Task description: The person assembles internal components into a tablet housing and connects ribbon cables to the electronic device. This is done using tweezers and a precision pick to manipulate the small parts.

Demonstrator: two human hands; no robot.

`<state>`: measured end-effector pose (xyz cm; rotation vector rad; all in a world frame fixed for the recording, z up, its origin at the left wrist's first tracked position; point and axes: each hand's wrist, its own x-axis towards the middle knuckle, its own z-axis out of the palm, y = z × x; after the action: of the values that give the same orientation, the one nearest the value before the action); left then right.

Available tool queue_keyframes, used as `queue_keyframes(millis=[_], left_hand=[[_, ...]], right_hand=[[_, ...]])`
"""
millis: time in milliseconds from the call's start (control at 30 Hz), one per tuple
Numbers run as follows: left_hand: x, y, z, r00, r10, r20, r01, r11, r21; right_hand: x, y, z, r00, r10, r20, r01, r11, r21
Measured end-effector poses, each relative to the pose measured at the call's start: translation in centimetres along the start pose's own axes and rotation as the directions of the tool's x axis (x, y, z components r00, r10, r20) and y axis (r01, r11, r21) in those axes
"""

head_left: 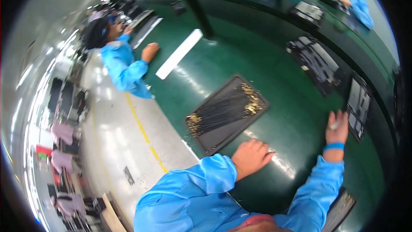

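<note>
My left hand (253, 158) is closed low over the green table, just off the near right corner of a dark tray (223, 139). A tiny pale bit shows at its fingertips, too small to name. In the tray lies a bundle of thin black wires (221, 105) with gold-coloured ends at both sides. My right hand (337, 129) is stretched out at the right, fingers extended and slightly blurred. Its fingertips are beside a flat black panel with pale grey blocks (358, 105); I cannot tell if they touch. A whitish spot shows in the palm.
A long white strip (179, 54) lies beyond the tray. Another panel with grey parts (315, 62) and a stacked one (308, 13) stand at the back right. A dark post (189, 4) rises from the table. A co-worker (122, 60) in blue sits left; another tray (341, 208) is near my right elbow.
</note>
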<state>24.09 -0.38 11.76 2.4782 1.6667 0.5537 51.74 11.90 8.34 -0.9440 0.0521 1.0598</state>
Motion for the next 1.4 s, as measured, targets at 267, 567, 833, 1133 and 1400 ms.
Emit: queue_keyframes(millis=[267,567,833,1133,1400], left_hand=[[-0.9,0.5,-0.6,0.988,0.044,-0.146,-0.039,0.998,0.039],[-0.9,0.7,-0.4,0.989,0.045,-0.14,-0.042,0.999,0.023],[-1.6,0.9,-0.5,0.988,0.056,-0.143,-0.058,0.998,-0.008],[-1.7,0.8,-1.1,0.981,0.045,-0.188,-0.053,0.998,-0.039],[-2.1,0.7,-1.0,0.982,0.045,-0.182,-0.066,0.992,-0.107]], right_hand=[[1.8,-5.5,-5.5,0.981,0.175,-0.085,-0.166,0.981,0.101],[2.9,-4.9,-2.5,0.981,-0.02,-0.194,0.043,0.993,0.114],[2.2,-4.3,-1.6,0.982,0.138,-0.13,-0.143,0.989,-0.031],[-11.3,-3.4,-0.9,0.958,0.181,-0.223,-0.225,0.956,-0.191],[-22.9,-0.5,-4.6,0.785,0.584,-0.206,-0.614,0.777,-0.138]])
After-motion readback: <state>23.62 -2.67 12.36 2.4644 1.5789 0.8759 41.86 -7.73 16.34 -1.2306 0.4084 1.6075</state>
